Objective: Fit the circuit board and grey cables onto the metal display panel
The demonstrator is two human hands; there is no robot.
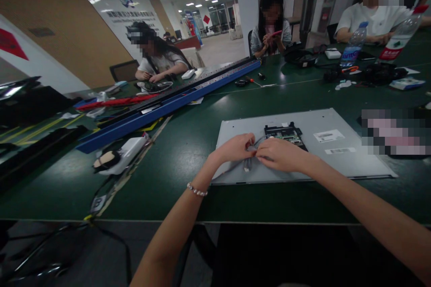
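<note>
A flat grey display panel (363, 163) lies face down on the green table, with white labels on its back. Over its left half, my left hand (235, 148) pinches a grey cable (248, 163). My right hand (281, 154) closes on the same cable just to the right, and the two sets of fingertips almost meet. One looped end of the cable hangs down near the panel's front edge. Behind my right hand sits a circuit board (296, 134) with a black bracket (281, 130), partly hidden by that hand.
A long blue rail (175, 106) crosses the table at the left. A white power strip (126, 154) lies nearer, its cord over the edge. Screwdrivers (251, 81) are beyond the panel; bottles (353, 47) stand at the far right. Several people (271, 22) sit around the table.
</note>
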